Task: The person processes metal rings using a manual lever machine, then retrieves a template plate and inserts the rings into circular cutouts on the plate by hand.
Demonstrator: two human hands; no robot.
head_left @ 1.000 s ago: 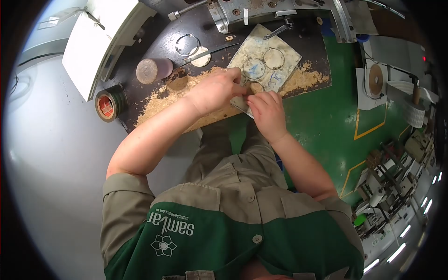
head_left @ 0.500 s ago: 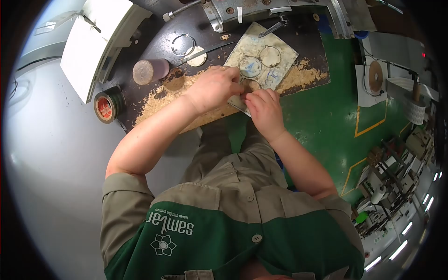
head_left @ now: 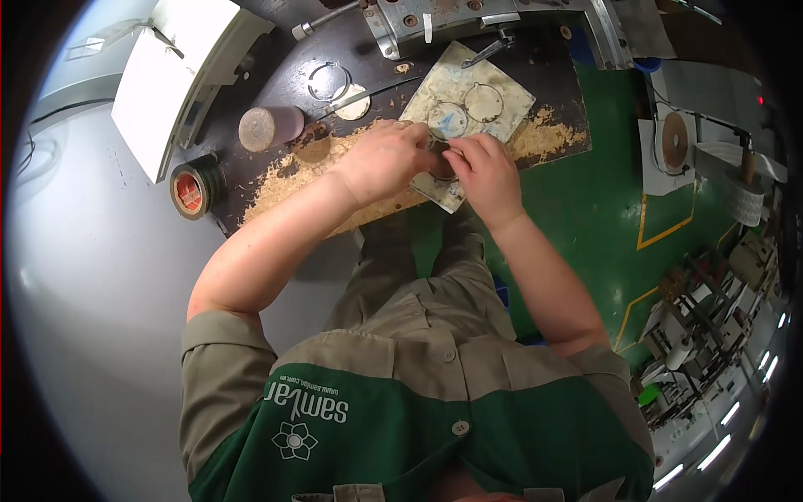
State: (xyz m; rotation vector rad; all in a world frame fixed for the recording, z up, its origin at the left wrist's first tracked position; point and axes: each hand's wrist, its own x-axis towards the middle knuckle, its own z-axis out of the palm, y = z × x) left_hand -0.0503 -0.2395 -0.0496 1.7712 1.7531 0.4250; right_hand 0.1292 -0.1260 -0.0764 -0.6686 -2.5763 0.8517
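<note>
My left hand (head_left: 386, 161) is closed, fingertips bent down at the near part of a stained pale board (head_left: 507, 94) marked with circles and blue writing. Close on its right, my right hand (head_left: 488, 177) has thumb and forefinger pinched together. Between the two sets of fingertips lies a dark, brownish round patch or piece (head_left: 441, 165), partly covered by the fingers. Whatever either hand pinches is too small to make out. Left of the board are a pale disc (head_left: 353, 103), a thin metal ring (head_left: 318, 85) and a long narrow tool (head_left: 386, 89).
The dark worn bench (head_left: 276, 84) carries a pinkish cylinder (head_left: 286, 127), a tape roll (head_left: 191, 191) and a white box-like object (head_left: 163, 92) at left. A metal frame (head_left: 452, 18) with a black-handled lever (head_left: 489, 48) stands at the back.
My right hand has shifted slightly right and up from the near edge, uncovering the board's near corner. The tan round piece seen between the hands now shows as a darker patch. My left hand barely moves.
</note>
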